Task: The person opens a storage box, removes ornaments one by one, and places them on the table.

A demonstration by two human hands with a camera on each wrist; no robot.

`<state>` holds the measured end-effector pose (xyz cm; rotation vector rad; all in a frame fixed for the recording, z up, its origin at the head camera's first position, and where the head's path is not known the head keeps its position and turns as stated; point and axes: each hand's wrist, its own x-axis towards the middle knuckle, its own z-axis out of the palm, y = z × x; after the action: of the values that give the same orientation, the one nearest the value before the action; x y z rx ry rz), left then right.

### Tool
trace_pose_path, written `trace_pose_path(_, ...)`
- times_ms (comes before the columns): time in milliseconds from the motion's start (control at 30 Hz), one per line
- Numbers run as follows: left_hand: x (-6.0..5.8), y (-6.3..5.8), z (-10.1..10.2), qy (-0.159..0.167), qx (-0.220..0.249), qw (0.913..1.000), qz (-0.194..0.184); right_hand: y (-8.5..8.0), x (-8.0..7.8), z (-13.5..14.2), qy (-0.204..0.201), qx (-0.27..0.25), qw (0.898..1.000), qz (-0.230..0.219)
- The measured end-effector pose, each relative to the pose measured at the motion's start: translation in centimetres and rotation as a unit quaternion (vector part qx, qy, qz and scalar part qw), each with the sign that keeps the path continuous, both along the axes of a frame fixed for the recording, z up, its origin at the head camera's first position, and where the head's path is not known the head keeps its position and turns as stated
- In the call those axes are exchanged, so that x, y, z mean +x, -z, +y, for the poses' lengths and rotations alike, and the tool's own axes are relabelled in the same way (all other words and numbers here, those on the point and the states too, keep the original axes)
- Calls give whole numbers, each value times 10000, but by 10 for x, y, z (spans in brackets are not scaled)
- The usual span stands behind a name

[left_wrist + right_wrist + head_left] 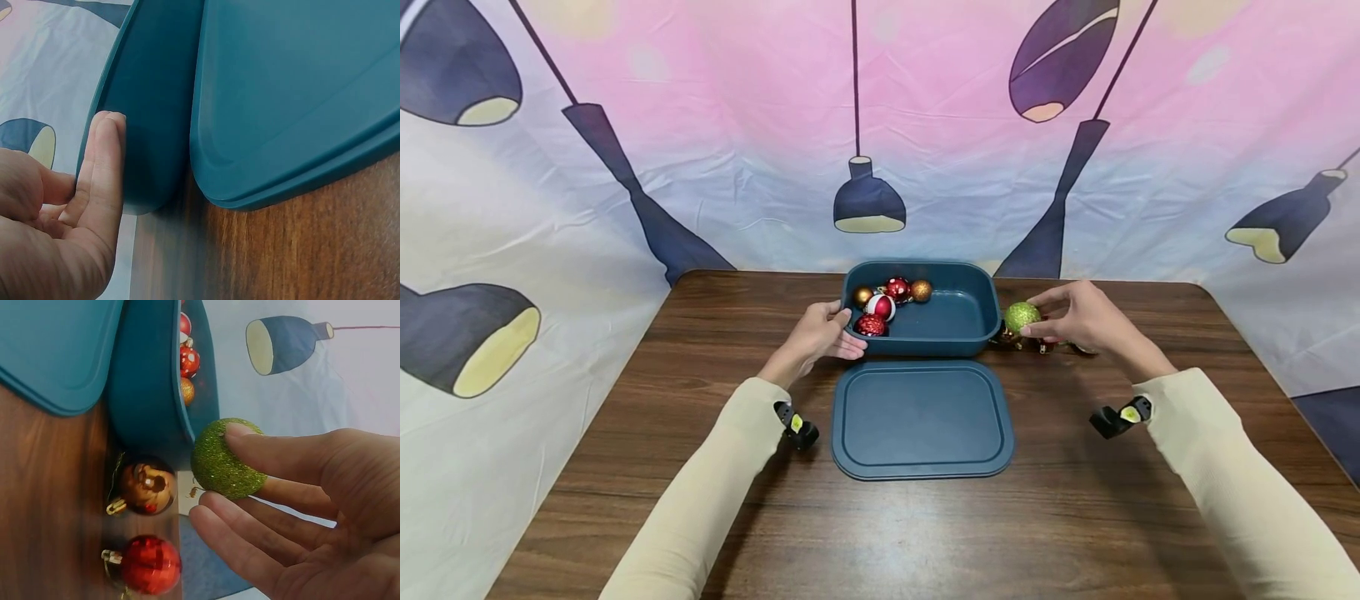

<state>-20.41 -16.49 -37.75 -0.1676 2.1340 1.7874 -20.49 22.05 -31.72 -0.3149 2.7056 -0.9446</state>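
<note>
A dark blue rectangular container [951, 346] stands toward the back of the table with several Christmas baubles at its left end: a shiny red one [897, 288], a red-and-white one [881, 307], a glittery red one [871, 325] and small gold ones [921, 290]. My left hand [822, 337] grips its front left corner, thumb at the rim and fingers along the outer wall [147, 125]. Just off the container's right side, my right hand [1078, 317] pinches a glittery green bauble [228, 459] between thumb and fingers, above the table.
Flat in front of the container lies its blue lid [922, 421]. Below the right hand, a shiny bronze bauble [149, 484] and a red bauble [151, 565] rest on the wooden table [880, 533]. A printed cloth [760, 167] hangs behind the table.
</note>
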Motion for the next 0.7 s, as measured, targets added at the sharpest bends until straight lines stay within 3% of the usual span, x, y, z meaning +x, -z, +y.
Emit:
trace_pose_path(467,0,1,0,-48,12,10000,-44,19,9,15,-172,-275,9993,-184)
trace_pose_path(700,0,0,0,-42,33,10000,-63,33,9,19,-252,-139,9995,-140)
